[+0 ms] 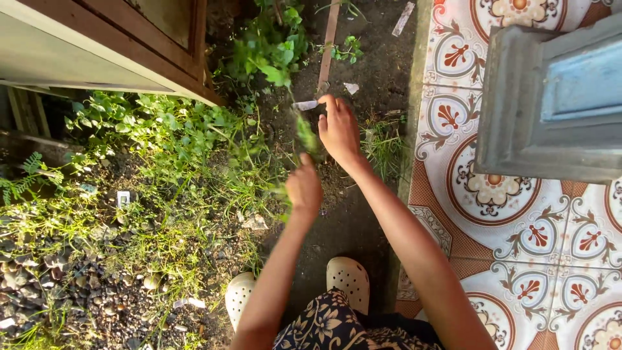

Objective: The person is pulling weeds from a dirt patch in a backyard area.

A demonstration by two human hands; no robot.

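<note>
person crouched at the edge of a garden strip, both arms stretched forward over bare dark soil (350, 220).

left hand (303, 188): fingers closed in a fist around a bunch of green weeds (306, 137); stems run up and away from the fist toward the right hand, slightly blurred. small leafy bits stick out at the left side of the fist too.

right hand (338, 129): seen from the back, fingers curled down at the upper end of the same weed bunch. looks like it is touching or pinching the tips, but the palm side is hidden, so can't tell if the grip is actually closed.

so the weeds sit between the two hands, above the soil, just right of the dense weed patch (168, 139).

around them:
- weed patch runs left and up, against a brown wooden frame (162, 48) at the top left.
- gravel (58, 285) and thin grass at lower left, small scraps of litter (123, 198) in it.
- thin wooden stick (329, 42) lies on the soil above the right hand, white scraps near it.
- patterned floor tiles (518, 214), red and cream, to the right of the soil; grey-blue moulded block (551, 97) stands on them at the upper right.
- two cream perforated clogs (348, 280) on the soil at the bottom, floral-print fabric (330, 324) over the knees.

strong sunlight from the left, the arms' shadow falling on the soil.
</note>
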